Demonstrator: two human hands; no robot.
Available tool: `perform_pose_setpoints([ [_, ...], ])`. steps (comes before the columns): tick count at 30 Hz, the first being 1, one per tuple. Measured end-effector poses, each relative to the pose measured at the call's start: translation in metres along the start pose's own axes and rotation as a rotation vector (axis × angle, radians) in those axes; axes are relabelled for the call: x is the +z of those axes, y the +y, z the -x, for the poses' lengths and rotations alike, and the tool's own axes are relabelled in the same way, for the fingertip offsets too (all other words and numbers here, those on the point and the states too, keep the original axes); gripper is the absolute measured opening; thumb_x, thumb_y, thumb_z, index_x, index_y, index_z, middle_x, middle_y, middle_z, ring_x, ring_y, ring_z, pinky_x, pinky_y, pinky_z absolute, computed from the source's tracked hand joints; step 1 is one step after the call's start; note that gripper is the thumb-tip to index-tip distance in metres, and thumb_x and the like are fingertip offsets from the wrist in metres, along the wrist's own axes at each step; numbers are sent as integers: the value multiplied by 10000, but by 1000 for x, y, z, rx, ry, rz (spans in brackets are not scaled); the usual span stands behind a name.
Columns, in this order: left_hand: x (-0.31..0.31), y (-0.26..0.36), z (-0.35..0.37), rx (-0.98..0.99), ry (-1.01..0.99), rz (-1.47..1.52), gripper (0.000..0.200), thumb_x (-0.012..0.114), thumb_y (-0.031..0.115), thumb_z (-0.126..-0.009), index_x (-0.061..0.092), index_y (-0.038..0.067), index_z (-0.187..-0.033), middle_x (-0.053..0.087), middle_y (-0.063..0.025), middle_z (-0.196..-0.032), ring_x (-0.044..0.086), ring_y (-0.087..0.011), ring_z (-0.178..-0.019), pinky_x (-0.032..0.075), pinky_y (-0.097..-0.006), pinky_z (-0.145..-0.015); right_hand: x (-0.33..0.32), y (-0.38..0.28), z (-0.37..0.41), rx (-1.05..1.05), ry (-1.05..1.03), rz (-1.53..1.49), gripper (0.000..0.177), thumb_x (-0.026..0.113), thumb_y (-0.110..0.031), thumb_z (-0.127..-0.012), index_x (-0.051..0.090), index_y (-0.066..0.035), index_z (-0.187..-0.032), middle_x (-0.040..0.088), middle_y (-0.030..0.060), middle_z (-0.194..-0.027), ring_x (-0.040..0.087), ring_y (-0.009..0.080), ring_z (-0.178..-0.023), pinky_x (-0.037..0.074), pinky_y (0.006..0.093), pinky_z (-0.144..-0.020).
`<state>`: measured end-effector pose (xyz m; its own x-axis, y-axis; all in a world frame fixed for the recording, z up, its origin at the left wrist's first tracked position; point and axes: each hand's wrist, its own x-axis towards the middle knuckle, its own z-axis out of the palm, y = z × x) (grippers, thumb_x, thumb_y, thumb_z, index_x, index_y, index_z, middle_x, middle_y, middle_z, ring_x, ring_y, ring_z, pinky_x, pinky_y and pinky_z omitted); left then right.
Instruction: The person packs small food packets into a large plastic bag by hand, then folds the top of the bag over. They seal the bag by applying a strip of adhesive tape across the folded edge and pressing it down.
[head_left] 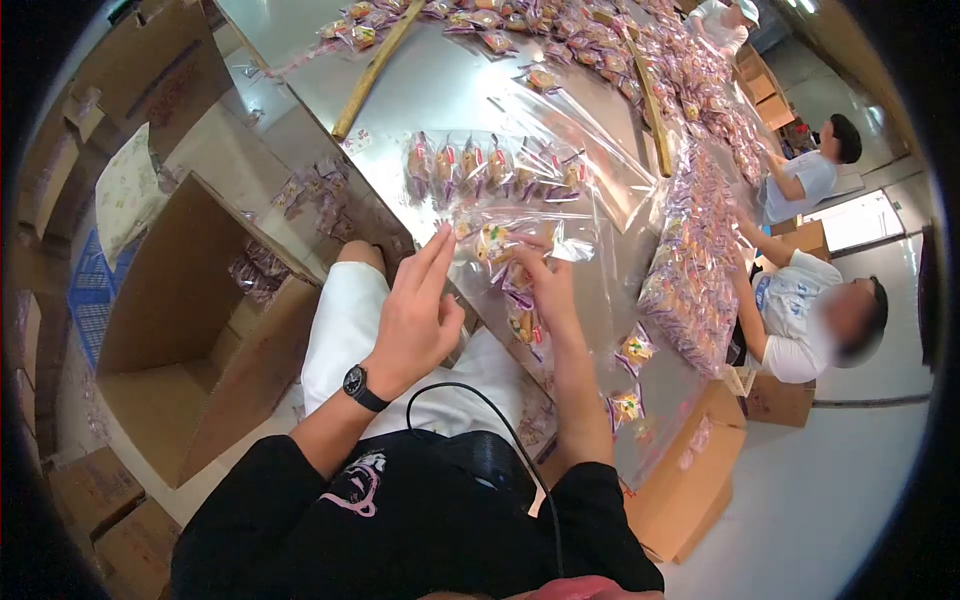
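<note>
My left hand (415,310) is at the table's near edge, fingers stretched out and thumb apart, with the fingertips beside a clear plastic bag (575,225). It holds nothing. My right hand (550,290) bends its fingers over the small wrapped snacks at that bag, and its fingertips grip a wrapped snack (518,282), partly hidden by the fingers. Another wrapped snack (492,242) with a yellow and green print lies just left of those fingertips. Just beyond, a clear bag holds a row of wrapped snacks (472,165).
A large pile of wrapped snacks (690,260) covers the right side of the metal table (300,50). Wooden strips (375,70) lie on it. An open cardboard box (160,350) stands at my left. Several people (810,310) sit across the table.
</note>
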<state>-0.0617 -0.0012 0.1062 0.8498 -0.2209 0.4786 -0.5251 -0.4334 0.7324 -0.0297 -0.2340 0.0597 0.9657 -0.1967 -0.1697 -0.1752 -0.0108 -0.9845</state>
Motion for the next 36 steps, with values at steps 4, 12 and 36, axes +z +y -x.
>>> perform_pose_setpoints([
  [4,-1,-5,6,-38,1,76,615,677,-49,-806,546,-82,-1406,554,-182,-1482,620,-354,-1112,547,-405,-882,-7,10,-26,-108,-125,372,398,812,-252,-869,712,-15,-1173,693,115,-1051,663,181,-926,536,317,-809],
  [12,-4,-13,12,2,-12,55,453,725,11,-820,654,-21,-1266,627,-148,-1384,640,-324,-1084,553,-393,-900,-12,-19,-23,-203,120,839,809,813,-345,-808,466,-42,-1474,631,228,-1256,613,393,-1194,502,411,-1005],
  [36,-14,-20,21,-62,-59,19,395,739,6,-839,708,43,-1230,598,-138,-1391,623,-246,-1100,562,-304,-727,-8,12,-30,-511,174,571,558,813,-152,-806,658,-126,-1341,546,183,-1320,552,372,-1260,499,457,-1022],
])
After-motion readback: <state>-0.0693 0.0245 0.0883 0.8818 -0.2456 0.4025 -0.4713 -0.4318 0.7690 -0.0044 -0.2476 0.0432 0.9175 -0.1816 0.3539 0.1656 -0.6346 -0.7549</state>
